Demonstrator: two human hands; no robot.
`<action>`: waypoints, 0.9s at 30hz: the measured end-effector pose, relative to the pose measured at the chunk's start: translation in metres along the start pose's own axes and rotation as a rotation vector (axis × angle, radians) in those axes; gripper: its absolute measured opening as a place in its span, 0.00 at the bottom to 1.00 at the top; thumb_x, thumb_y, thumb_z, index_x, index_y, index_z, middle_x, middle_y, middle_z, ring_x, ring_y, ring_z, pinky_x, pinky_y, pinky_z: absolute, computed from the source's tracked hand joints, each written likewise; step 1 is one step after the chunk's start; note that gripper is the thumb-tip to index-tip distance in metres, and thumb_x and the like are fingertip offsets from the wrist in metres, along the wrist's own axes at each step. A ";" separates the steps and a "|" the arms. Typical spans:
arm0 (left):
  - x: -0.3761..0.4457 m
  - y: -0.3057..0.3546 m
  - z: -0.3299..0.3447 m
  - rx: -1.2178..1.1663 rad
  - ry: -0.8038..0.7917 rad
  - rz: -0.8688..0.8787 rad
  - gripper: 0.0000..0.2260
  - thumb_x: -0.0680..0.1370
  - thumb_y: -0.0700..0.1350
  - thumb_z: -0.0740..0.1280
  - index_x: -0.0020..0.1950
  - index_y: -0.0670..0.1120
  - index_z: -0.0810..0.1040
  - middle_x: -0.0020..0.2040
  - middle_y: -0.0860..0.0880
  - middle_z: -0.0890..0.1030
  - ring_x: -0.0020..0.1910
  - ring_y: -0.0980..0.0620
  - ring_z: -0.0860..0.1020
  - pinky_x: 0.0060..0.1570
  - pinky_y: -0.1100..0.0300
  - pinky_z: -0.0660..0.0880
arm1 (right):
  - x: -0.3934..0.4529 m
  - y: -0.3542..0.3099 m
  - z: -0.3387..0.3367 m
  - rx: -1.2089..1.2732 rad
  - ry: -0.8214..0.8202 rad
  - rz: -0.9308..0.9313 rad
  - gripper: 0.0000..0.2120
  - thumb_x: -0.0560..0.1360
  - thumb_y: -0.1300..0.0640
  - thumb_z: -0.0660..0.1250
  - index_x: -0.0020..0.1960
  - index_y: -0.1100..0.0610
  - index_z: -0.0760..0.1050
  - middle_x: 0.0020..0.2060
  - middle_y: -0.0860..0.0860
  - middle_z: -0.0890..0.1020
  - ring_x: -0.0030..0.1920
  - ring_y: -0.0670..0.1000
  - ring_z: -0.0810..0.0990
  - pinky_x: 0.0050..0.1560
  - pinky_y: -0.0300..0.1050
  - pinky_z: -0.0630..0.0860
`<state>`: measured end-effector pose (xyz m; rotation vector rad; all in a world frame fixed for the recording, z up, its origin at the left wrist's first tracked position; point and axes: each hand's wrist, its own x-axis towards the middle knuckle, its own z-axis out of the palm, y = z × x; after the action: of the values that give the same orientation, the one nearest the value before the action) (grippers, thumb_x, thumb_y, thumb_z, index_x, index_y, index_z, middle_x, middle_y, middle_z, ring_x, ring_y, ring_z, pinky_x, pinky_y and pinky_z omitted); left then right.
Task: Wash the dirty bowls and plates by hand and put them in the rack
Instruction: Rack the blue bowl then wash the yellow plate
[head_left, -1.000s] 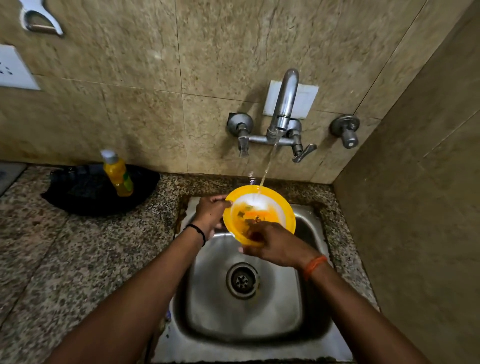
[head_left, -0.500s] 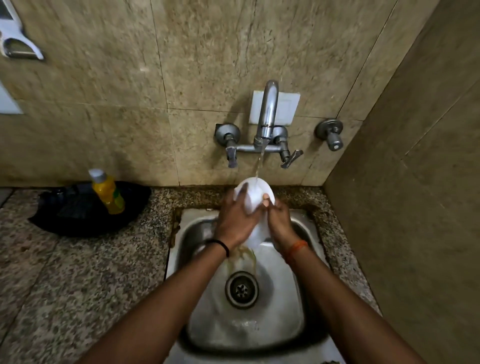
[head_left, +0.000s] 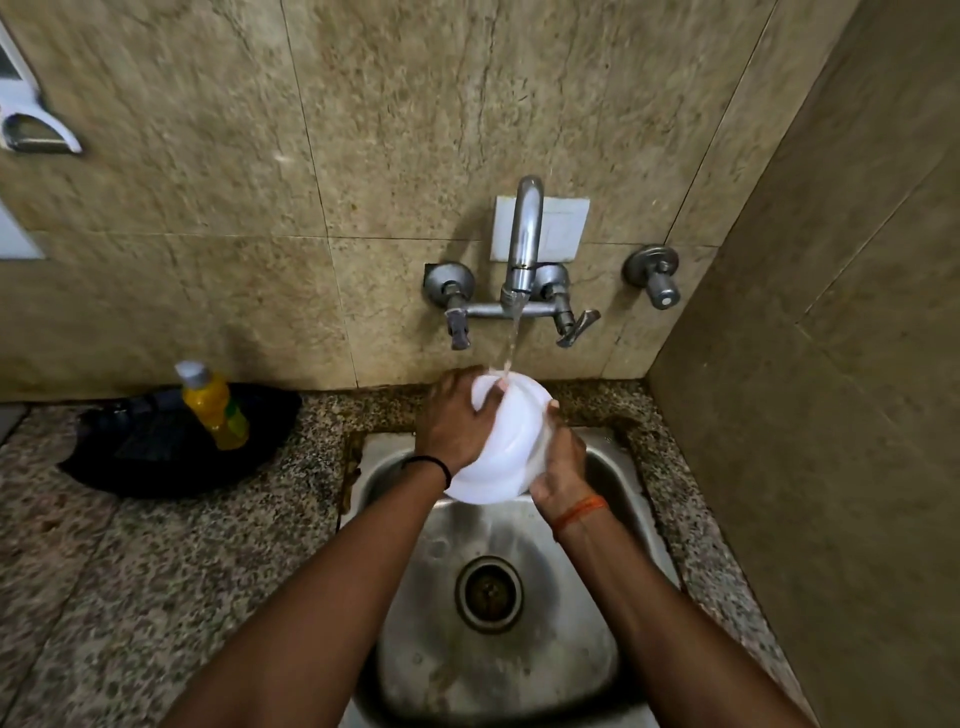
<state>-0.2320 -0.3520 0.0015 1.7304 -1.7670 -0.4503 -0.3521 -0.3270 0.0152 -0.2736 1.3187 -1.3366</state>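
Both hands grip one white bowl (head_left: 501, 447) over the sink (head_left: 597, 654), its underside turned toward the camera – the inside is hidden; the left hand (head_left: 452, 423) wraps the far-left rim, the right hand (head_left: 558, 462) clasps the right edge, its fingers mostly out of sight behind the bowl; water from the tap (head_left: 524, 244) above lands at the left fingertips; a yellow bottle (head_left: 213, 402) stands well left – its label unreadable.
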 end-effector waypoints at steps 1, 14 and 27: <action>-0.002 -0.005 0.000 -0.068 -0.005 -0.096 0.26 0.75 0.65 0.50 0.63 0.53 0.74 0.62 0.48 0.77 0.62 0.46 0.73 0.60 0.55 0.69 | 0.003 0.001 -0.004 0.021 -0.006 0.013 0.14 0.78 0.49 0.64 0.52 0.60 0.77 0.51 0.57 0.82 0.50 0.59 0.80 0.48 0.49 0.78; -0.088 0.013 0.011 0.291 -0.092 0.396 0.33 0.78 0.40 0.57 0.79 0.53 0.46 0.79 0.50 0.43 0.77 0.46 0.38 0.75 0.45 0.52 | 0.001 -0.006 -0.009 0.253 -0.045 0.215 0.23 0.82 0.49 0.52 0.68 0.63 0.67 0.61 0.61 0.75 0.62 0.64 0.73 0.55 0.55 0.71; -0.013 0.032 -0.025 0.489 -0.273 0.203 0.23 0.74 0.38 0.62 0.69 0.47 0.69 0.56 0.40 0.81 0.53 0.39 0.79 0.48 0.51 0.75 | 0.004 -0.045 -0.019 0.191 -0.247 0.252 0.11 0.80 0.59 0.59 0.48 0.69 0.72 0.32 0.64 0.83 0.33 0.59 0.85 0.50 0.54 0.80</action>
<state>-0.2418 -0.3322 0.0382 1.8430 -2.3756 -0.1783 -0.3926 -0.3351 0.0417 -0.1308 0.9765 -1.1636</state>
